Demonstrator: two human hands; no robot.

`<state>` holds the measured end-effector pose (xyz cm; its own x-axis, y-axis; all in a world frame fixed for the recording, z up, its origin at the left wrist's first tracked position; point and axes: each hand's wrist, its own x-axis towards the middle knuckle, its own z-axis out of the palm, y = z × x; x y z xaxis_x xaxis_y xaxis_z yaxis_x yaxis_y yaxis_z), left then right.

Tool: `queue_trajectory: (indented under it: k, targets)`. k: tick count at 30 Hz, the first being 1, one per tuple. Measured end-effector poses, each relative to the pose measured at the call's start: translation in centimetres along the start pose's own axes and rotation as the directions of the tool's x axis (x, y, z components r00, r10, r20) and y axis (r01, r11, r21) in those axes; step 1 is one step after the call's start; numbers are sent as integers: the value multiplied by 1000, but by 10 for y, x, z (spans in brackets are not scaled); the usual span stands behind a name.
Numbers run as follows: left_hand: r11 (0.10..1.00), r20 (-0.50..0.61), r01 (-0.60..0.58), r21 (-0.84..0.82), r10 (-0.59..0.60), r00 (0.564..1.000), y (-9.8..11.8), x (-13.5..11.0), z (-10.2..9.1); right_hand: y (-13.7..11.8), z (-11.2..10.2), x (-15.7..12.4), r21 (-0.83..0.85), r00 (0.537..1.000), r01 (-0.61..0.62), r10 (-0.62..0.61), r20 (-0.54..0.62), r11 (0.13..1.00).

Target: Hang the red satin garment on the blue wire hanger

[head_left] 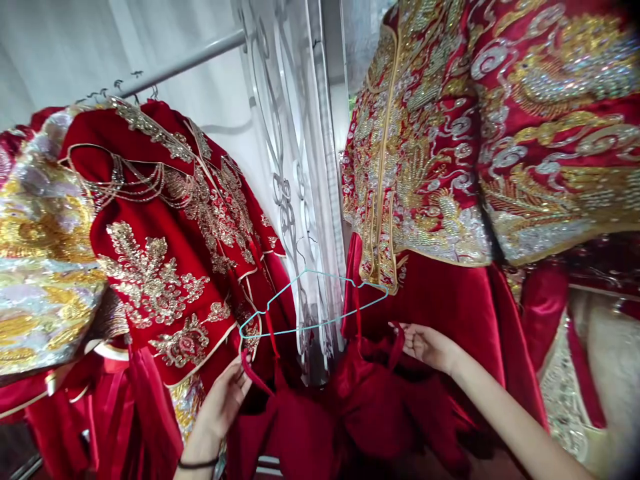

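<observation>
A dark red dress (pixel 300 427) hangs in front of me by thin red straps from a light blue wire hanger (pixel 320 325). My left hand (pixel 227 393), with a black band at the wrist, is closed on the dress's left off-shoulder strap. On the other side, my right hand (pixel 425 345) pinches the right off-shoulder strap and draws it outward. The hanger tilts slightly, its right end higher. Its hook reaches up before the white metal scrollwork; what it hangs on is hard to make out. The lower part of the dress runs out of view.
At left, a red embroidered jacket (pixel 165 267) with beaded chains hangs from a rail (pixel 200 57), beside a gold sequined garment (pixel 45 267). On the right hangs a red jacket with gold and silver embroidery (pixel 430 153). White metal scrollwork (pixel 285 193) stands between them.
</observation>
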<state>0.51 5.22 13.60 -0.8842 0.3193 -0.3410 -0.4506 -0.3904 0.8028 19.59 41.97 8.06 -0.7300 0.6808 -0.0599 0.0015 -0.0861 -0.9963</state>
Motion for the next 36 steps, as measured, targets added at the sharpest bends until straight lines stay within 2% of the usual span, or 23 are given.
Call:
queue_trajectory:
  k: [3,6,9,12,17,21,25,27,32,36]
  targets:
    - [999,49,-44,8,44,998,6,15,14,-1,9,10,203,996,-63,49,69,977]
    - [991,26,-128,-38,129,991,1,29,21,6,13,15,268,1000,21,-25,12,963]
    - [979,-31,-169,-111,166,986,-3,38,25,11,9,18,293,994,103,-89,-60,951]
    - [969,-70,-211,-125,204,977,1,45,25,9,2,19,322,989,130,-99,-111,938]
    - [949,-19,-316,-7,316,949,12,71,14,-5,-4,18,422,984,150,-94,-150,894]
    - [860,-12,-479,175,488,873,15,97,3,-21,0,15,370,976,216,-188,-109,904]
    - [733,42,-585,348,611,790,20,112,-1,-33,4,15,331,960,279,-263,-95,901]
    - [706,79,-598,379,619,781,24,114,1,-37,6,17,342,959,284,-265,-101,896]
    - [740,151,-573,351,559,815,29,112,8,-44,12,19,331,952,307,-285,-115,892]
    - [648,223,-630,428,600,768,30,106,6,-47,11,16,263,947,321,-304,-106,910]
